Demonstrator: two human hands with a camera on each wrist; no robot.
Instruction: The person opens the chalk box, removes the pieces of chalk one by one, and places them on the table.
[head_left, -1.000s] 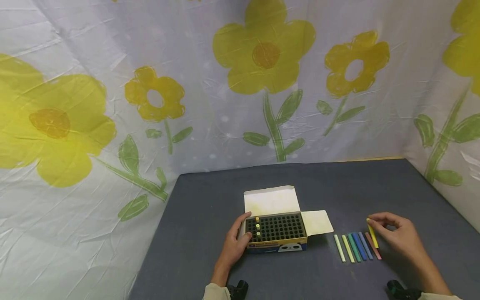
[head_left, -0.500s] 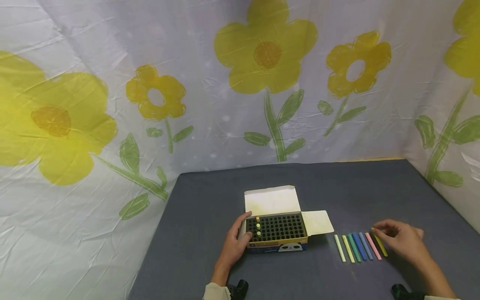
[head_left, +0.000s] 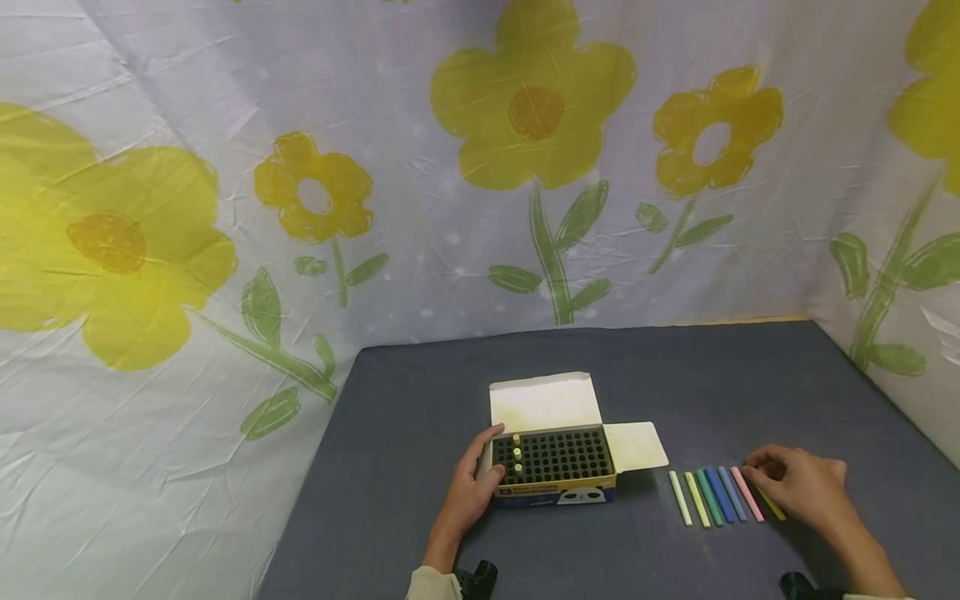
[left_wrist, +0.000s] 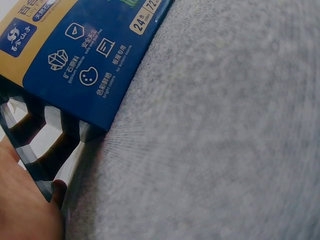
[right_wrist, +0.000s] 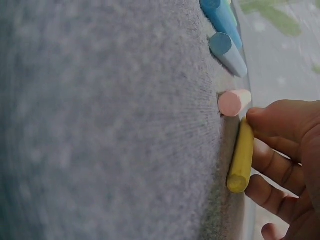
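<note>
Evidently the work in hand is setting the yellow stick (head_left: 772, 507) into line at the end of the row, judging by how it lies; whether it is being put down or picked up, one moment cannot settle. Take the chalk box (head_left: 555, 487) as the landmark. It sits on the dark surface (head_left: 420, 417) with its lid (head_left: 546, 400) thrown back behind it and its side flap (head_left: 636, 444) folded out to the right.

To the right of the box, past that flap, lies the row: nearest the box a pale stick (head_left: 681, 498), then a yellow-green stick (head_left: 697, 498), a green stick (head_left: 708, 497), a blue stick (head_left: 720, 495), a lighter blue stick (head_left: 732, 493), a pink stick (head_left: 747, 493), and farthest out the yellow one. The right grip (head_left: 802, 487) pinches this last stick near its far end; whether its whole length bears on the surface, I cannot tell. The left grip (head_left: 472, 483) holds the box by its left end, thumb in front. Inside that same end stand three short-looking chalk tops (head_left: 517, 454).

Next, if the stick is being placed, the move calls for squaring it with the row and letting go without nudging the pink one.
</note>
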